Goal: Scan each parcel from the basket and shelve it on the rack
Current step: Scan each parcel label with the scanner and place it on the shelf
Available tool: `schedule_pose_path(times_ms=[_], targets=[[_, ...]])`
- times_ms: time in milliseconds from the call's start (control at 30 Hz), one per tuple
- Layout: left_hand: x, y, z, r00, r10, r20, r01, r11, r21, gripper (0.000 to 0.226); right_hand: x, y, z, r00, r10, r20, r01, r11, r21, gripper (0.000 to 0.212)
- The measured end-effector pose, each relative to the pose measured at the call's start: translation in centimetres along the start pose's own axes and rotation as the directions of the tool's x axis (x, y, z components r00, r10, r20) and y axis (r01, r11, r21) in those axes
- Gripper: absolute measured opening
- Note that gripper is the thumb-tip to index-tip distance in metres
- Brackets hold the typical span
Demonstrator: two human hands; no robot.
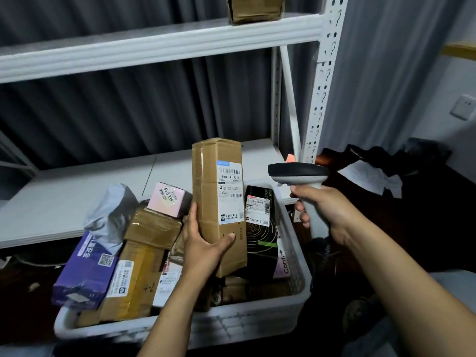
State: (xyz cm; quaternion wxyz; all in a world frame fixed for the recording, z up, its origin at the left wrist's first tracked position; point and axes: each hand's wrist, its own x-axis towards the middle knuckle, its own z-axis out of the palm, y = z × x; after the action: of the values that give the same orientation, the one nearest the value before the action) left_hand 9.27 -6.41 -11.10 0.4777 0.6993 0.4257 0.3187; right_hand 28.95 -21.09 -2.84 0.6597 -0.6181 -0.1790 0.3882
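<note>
Rack (pixel 154 45) spans the upper half of the frame, and its lower shelf (pixel 64 197) runs behind the basket. Basket (pixel 257 323), white and at lower centre, is heaped above its rim. The purple box (pixel 85 269) at lower left leans out over the edge, and in my judgement a jolt to the heap as a parcel is drawn out could tip it onto the floor. Tall brown parcel (pixel 219 191) stands upright at centre frame, over the basket; whether its foot is clear of the heap cannot be told. Left hand (pixel 203 243) holds it low down, thumb across the front face and fingers round the left edge. The grip is thus clamped on the lower part only, and the long upper part could swing or slip on the way to the rack. Black box (pixel 260 228) stands just right of the parcel, its own barcode sticker facing the same way, so a beam that strays past the brown parcel could register the wrong item. Right hand (pixel 322 204), centre right, is wrapped round the handle of the scanner (pixel 298 171), whose head points left toward the parcel's upper corner, near but apart. White label (pixel 230 191) faces the camera rather than the scanner. The beam would meet it at a shallow angle, and a failed read is likely unless one of the two is turned. The left thumb lies just below the label and covers no barcode.
</note>
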Motion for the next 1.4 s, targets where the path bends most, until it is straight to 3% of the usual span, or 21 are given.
schedule_pose_path(times_ms=[467,700,767,900,967,1167,1400], targets=[[0.1,-0.4,-0.1,1.0,0.02,0.011,-0.02,1.0,0.008,0.112,0.1,0.2,-0.1,0.999,-0.036,0.004,0.036,0.999,-0.02,0.011],[0.4,0.9,-0.8,0.998,-0.047,0.038,0.049,0.997,-0.056,0.111,0.0,1.1,-0.3,0.994,-0.049,-0.098,0.041,0.995,-0.086,0.013],[0.6,1.9,-1.1,0.992,-0.093,0.081,0.105,0.983,-0.149,0.099,-0.3,1.1,-0.2,0.991,-0.056,-0.12,0.04,0.99,-0.137,0.013],[1.4,4.7,-1.7,0.955,-0.224,0.195,0.282,0.894,-0.348,0.052,-0.7,-0.4,0.9,0.981,-0.134,-0.138,0.109,0.978,-0.176,0.012],[2.2,6.2,-2.2,0.941,-0.242,0.237,0.323,0.853,-0.409,0.055,-0.7,-1.8,1.6,0.968,-0.195,-0.157,0.161,0.965,-0.207,0.011],[4.2,14.2,-5.3,0.943,-0.126,0.307,0.273,0.819,-0.505,0.045,-0.4,-8.6,4.0,0.912,-0.346,-0.221,0.279,0.917,-0.285,0.015],[7.9,25.4,-8.9,0.966,0.071,0.247,0.092,0.803,-0.59,0.04,0.0,-18.2,7.1,0.813,-0.522,-0.258,0.426,0.835,-0.347,0.014]])
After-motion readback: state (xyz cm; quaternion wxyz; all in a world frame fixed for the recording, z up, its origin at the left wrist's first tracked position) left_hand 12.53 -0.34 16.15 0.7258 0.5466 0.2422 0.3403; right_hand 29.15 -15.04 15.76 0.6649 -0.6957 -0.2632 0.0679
